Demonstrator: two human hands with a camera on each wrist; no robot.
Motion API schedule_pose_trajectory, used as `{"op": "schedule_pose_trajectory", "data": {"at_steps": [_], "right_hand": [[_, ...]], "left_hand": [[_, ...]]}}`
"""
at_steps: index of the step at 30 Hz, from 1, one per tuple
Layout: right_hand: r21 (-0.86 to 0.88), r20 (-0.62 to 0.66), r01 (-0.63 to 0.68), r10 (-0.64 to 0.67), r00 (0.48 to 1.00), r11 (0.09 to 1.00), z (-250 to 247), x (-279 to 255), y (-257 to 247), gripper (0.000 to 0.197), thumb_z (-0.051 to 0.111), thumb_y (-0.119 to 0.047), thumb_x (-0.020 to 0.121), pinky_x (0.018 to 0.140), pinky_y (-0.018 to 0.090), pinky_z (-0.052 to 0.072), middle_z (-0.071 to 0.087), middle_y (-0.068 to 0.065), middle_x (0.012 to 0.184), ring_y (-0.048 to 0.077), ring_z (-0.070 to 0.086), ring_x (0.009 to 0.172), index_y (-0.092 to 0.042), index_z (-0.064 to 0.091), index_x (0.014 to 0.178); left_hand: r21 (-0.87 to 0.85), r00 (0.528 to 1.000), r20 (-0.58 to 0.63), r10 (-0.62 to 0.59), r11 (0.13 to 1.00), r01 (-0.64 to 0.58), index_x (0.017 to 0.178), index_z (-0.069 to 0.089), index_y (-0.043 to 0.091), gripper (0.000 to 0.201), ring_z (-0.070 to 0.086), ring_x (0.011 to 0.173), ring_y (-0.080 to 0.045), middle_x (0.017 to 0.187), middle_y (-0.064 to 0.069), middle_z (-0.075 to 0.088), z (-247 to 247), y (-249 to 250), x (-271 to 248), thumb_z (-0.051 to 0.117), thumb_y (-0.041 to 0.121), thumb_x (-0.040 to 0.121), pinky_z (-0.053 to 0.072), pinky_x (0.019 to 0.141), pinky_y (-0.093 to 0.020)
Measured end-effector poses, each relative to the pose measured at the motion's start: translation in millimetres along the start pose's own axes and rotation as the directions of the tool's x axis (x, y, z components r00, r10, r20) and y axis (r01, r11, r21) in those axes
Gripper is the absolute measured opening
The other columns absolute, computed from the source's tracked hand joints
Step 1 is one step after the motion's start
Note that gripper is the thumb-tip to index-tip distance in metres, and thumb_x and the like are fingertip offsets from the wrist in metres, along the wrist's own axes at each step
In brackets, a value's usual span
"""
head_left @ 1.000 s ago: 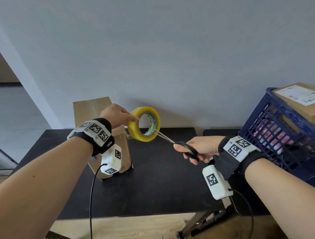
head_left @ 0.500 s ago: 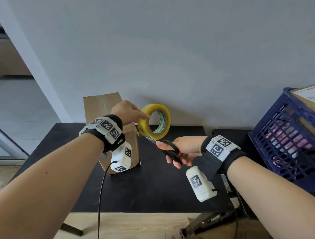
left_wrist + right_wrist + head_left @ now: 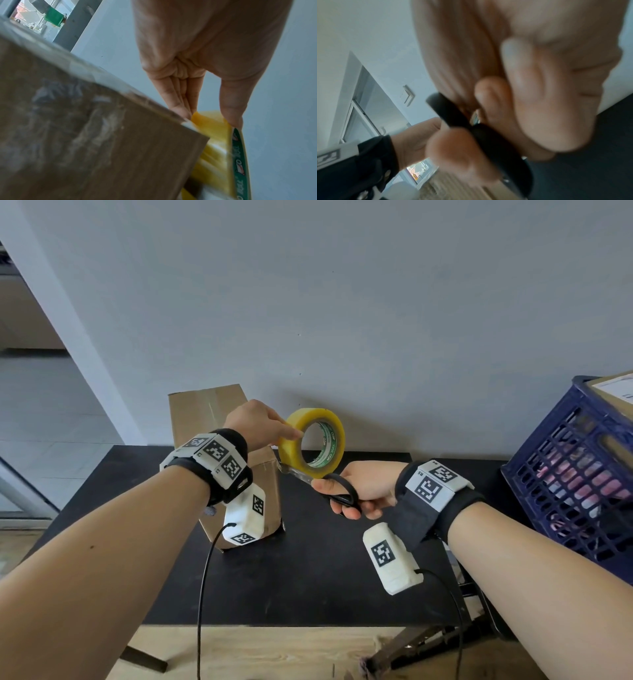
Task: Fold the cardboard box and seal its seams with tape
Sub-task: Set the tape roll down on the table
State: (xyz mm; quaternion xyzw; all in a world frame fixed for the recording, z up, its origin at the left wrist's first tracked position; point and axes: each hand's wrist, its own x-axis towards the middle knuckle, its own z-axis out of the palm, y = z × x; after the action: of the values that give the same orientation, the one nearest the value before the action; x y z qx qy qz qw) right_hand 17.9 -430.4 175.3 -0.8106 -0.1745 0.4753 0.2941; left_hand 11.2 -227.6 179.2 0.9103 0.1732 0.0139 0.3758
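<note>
A folded brown cardboard box point(image 3: 205, 409) stands on end on the black table point(image 3: 308, 570), clear tape along its edge point(image 3: 102, 75). My left hand point(image 3: 255, 424) pinches the yellow tape roll point(image 3: 310, 440) beside the box's top, thumb on the roll's green inner core point(image 3: 238, 148). My right hand point(image 3: 359, 487) grips black-handled scissors point(image 3: 342, 493); their blades point(image 3: 294, 472) reach under the roll toward the box. The stretch of tape between roll and box is hidden.
A blue plastic crate point(image 3: 575, 474) stands at the right of the table with a labelled cardboard parcel point(image 3: 613, 388) on top. A grey wall rises right behind the table. Wooden floor point(image 3: 274, 652) lies below the near edge.
My right hand has carried the scissors left, from well right of the roll to right under it, blades now by the box. The left hand kept its hold on the roll.
</note>
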Motion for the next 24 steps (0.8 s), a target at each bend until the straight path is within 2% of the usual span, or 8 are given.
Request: {"op": "schedule_pose_trajectory", "data": {"at_steps": [4,7,10,14,16,20,24], "right_hand": [[-0.126,-0.021,-0.099,0.098,0.995,0.987,1.2,4.3,8.2,0.053,0.051,-0.061,0.086,0.035,0.018,0.030,0.053,0.000,0.048,0.009,0.031,0.032,-0.011,0.057,0.070],[-0.180,-0.083,-0.158,0.145,0.986,0.971,-4.5,3.3,18.6,0.051,0.050,-0.061,0.087,0.036,0.017,0.030,0.055,-0.001,0.049,0.010,0.032,0.035,-0.014,0.058,0.069],[-0.224,-0.145,-0.230,0.201,0.969,0.947,-15.5,-4.2,26.3,0.049,0.052,-0.059,0.087,0.036,0.015,0.031,0.057,-0.002,0.049,0.009,0.033,0.037,-0.015,0.057,0.067],[-0.113,-0.311,-0.289,0.242,0.919,0.951,-33.9,-13.1,43.9,0.038,0.056,-0.041,0.092,0.032,0.013,0.031,0.056,-0.003,0.040,0.006,0.039,0.028,-0.010,0.058,0.070],[-0.074,-0.421,-0.315,0.257,0.870,0.946,-43.1,-13.1,57.6,0.033,0.053,-0.033,0.093,0.034,0.015,0.036,0.061,0.001,0.046,0.008,0.042,0.029,-0.005,0.061,0.079],[0.113,-0.505,-0.332,0.342,0.793,0.937,-54.5,-3.0,87.5,0.030,0.052,-0.018,0.090,0.048,0.025,0.053,0.066,0.011,0.059,0.015,0.053,0.041,0.009,0.062,0.097],[0.157,-0.491,-0.373,0.400,0.774,0.914,-54.3,8.3,115.0,0.030,0.057,-0.017,0.087,0.069,0.033,0.060,0.069,0.015,0.073,0.020,0.061,0.054,0.010,0.065,0.097]], "left_hand": [[-0.034,1.000,0.000,-0.009,0.999,0.009,0.086,0.075,0.018,0.034,0.065,0.088,-0.015,0.083,0.000,0.072,-1.2,-0.6,-1.5,0.077,0.047,0.069,0.053,0.083,-0.033],[0.003,1.000,-0.002,0.000,1.000,0.000,0.090,0.075,0.016,0.036,0.064,0.089,-0.015,0.086,0.000,0.071,-0.4,0.8,-3.3,0.076,0.046,0.071,0.053,0.081,-0.033],[-0.009,1.000,0.003,-0.023,1.000,0.023,0.088,0.075,0.013,0.035,0.066,0.089,-0.017,0.085,-0.002,0.072,-2.0,3.2,-3.1,0.077,0.044,0.071,0.054,0.084,-0.035],[-0.044,0.999,0.011,-0.048,0.998,0.049,0.088,0.073,0.005,0.041,0.068,0.088,-0.022,0.084,-0.008,0.073,2.4,16.3,-2.9,0.078,0.041,0.071,0.055,0.086,-0.039],[-0.074,0.999,0.028,-0.046,0.996,0.048,0.093,0.072,0.001,0.046,0.069,0.089,-0.024,0.089,-0.012,0.073,11.5,27.3,-3.4,0.078,0.040,0.070,0.055,0.088,-0.041],[-0.111,0.990,0.132,-0.047,0.992,0.062,0.096,0.069,0.000,0.041,0.071,0.089,-0.027,0.091,-0.012,0.071,48.0,47.3,-4.6,0.075,0.035,0.077,0.056,0.088,-0.042],[-0.056,0.974,0.206,-0.095,0.993,0.108,0.092,0.066,0.002,0.037,0.071,0.085,-0.029,0.085,-0.015,0.070,88.3,47.0,-0.9,0.068,0.038,0.082,0.056,0.086,-0.042]]}}
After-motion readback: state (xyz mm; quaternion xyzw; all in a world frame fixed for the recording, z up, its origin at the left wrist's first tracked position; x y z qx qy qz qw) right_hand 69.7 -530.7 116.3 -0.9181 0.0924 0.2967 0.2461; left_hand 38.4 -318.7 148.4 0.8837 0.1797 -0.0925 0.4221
